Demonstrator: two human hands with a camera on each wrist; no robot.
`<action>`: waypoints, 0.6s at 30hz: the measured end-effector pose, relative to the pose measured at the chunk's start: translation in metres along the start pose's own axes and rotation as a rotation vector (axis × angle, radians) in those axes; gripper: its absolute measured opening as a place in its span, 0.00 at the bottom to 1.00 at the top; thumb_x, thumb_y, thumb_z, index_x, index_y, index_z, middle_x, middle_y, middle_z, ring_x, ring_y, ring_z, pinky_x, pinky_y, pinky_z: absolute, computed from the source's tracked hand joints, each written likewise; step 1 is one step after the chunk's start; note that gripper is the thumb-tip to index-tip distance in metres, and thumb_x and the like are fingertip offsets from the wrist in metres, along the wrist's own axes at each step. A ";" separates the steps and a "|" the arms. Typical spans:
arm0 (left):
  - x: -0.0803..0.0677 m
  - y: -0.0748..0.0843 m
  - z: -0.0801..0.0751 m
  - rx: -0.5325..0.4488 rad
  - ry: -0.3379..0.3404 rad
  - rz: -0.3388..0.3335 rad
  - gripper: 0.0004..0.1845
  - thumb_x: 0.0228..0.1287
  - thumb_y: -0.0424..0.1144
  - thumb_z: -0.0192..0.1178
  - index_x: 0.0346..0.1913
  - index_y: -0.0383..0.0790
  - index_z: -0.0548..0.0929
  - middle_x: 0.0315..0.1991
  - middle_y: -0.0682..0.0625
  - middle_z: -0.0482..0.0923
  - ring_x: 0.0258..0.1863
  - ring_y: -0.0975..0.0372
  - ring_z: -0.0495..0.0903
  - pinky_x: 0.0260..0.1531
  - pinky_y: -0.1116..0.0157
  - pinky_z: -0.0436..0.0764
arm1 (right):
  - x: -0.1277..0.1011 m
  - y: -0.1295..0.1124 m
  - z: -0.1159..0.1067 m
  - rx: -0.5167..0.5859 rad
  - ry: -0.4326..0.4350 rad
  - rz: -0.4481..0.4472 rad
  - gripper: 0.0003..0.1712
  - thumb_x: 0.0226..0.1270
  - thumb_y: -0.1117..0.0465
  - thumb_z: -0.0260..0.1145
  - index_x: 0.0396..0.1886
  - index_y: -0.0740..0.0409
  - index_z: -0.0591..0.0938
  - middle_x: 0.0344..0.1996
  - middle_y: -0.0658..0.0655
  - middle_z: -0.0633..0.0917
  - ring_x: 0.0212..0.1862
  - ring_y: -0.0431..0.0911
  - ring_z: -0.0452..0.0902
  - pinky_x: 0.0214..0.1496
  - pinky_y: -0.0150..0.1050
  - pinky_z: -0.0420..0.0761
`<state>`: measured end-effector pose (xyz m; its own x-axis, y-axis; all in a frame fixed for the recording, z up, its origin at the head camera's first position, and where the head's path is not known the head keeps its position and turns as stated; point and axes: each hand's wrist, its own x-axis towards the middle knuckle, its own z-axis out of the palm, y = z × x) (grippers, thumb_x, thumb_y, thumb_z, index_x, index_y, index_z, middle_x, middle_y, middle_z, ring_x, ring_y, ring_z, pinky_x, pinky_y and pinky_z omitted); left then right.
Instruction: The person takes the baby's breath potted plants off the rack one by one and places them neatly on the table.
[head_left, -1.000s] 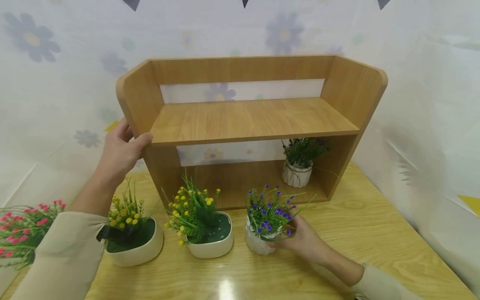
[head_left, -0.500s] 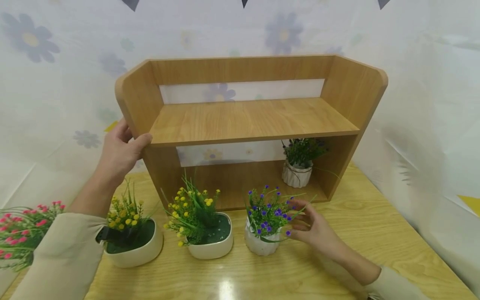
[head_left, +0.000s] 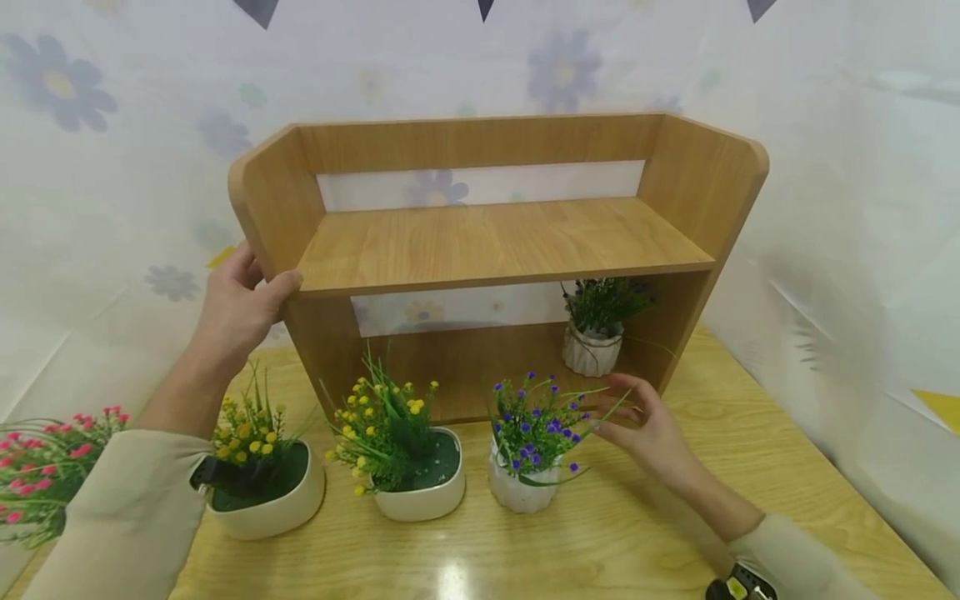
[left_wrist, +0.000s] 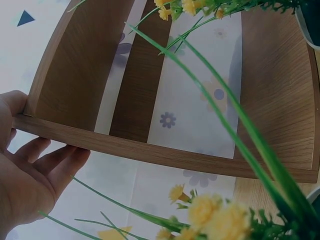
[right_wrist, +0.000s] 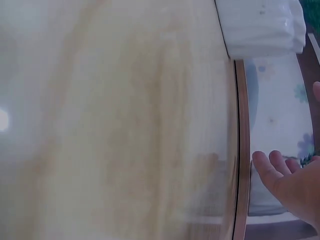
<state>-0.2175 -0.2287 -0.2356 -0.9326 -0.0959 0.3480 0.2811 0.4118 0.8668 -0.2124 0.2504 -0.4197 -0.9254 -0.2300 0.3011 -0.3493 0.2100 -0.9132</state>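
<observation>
My left hand grips the left side panel of a two-tier wooden desktop shelf, thumb on the front and fingers against the outside. The left wrist view shows those fingertips on the panel's edge. A white pot of purple flowers stands on the table before the shelf. Just right of it, my right hand hovers with fingers loosely extended and nothing in them; some leaves overlap the fingertips. Inside the lower tier, at the right, sits another white pot with dark purple flowers.
Two cream oval planters with yellow flowers, the middle planter and the left planter, stand in front of the shelf. Pink flowers show at the far left. The table's right edge runs along a white wall covering.
My right hand has let go of the purple-flower pot and moved right and towards the shelf, its fingers loosening. The left hand keeps its hold on the shelf. The pots stay put.
</observation>
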 end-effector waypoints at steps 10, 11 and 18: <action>0.000 -0.002 0.001 -0.007 0.002 -0.005 0.33 0.75 0.42 0.55 0.79 0.61 0.58 0.74 0.40 0.63 0.65 0.43 0.70 0.57 0.40 0.74 | 0.018 0.008 -0.006 0.010 0.100 0.087 0.47 0.68 0.61 0.71 0.77 0.63 0.54 0.67 0.69 0.68 0.56 0.51 0.75 0.45 0.32 0.81; 0.001 -0.002 0.001 -0.005 0.001 -0.006 0.34 0.75 0.42 0.55 0.79 0.61 0.58 0.74 0.40 0.63 0.65 0.43 0.70 0.57 0.40 0.75 | 0.020 0.009 -0.006 0.010 0.113 0.095 0.48 0.68 0.61 0.71 0.77 0.63 0.53 0.68 0.69 0.67 0.58 0.53 0.74 0.46 0.31 0.81; 0.000 -0.001 0.001 0.005 0.008 -0.008 0.33 0.75 0.43 0.55 0.79 0.61 0.59 0.73 0.40 0.64 0.64 0.44 0.71 0.57 0.42 0.75 | 0.034 0.011 -0.003 -0.035 0.177 0.107 0.53 0.66 0.57 0.73 0.78 0.62 0.50 0.69 0.67 0.65 0.66 0.60 0.67 0.61 0.42 0.73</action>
<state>-0.2176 -0.2284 -0.2366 -0.9330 -0.1067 0.3438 0.2723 0.4155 0.8678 -0.2484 0.2480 -0.4181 -0.9678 -0.0348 0.2492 -0.2496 0.2575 -0.9335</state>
